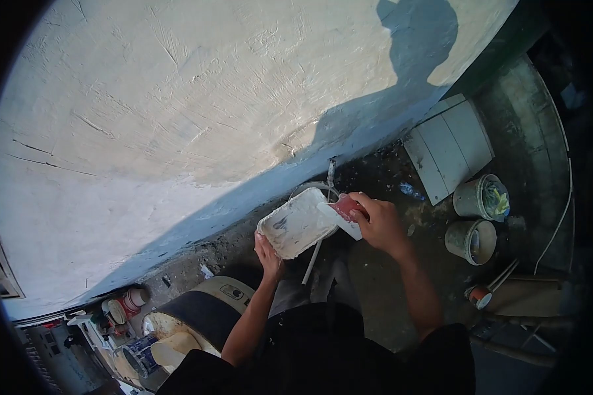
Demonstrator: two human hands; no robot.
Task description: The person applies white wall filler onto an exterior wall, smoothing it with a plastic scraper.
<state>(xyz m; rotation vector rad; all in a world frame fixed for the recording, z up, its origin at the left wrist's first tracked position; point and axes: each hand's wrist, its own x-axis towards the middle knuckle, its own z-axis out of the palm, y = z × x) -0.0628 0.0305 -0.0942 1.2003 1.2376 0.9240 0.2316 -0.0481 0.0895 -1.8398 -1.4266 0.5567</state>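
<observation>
My left hand grips the near left side of a shallow white tub, fingers at its rim. The tub is tilted, and whitish paste smears its inside. In my right hand is a putty knife with a red upper part and a pale, flat blade. The knife is at the tub's right edge, overlapping its corner in this view. Both hands are in front of my body, close to a rough plastered wall.
Two dirty buckets stand on the floor at right, beside a pale panel. A crumpled blue-labelled bottle lies near the wall. At lower left is a large drum with containers around it. A pipe rises by the wall.
</observation>
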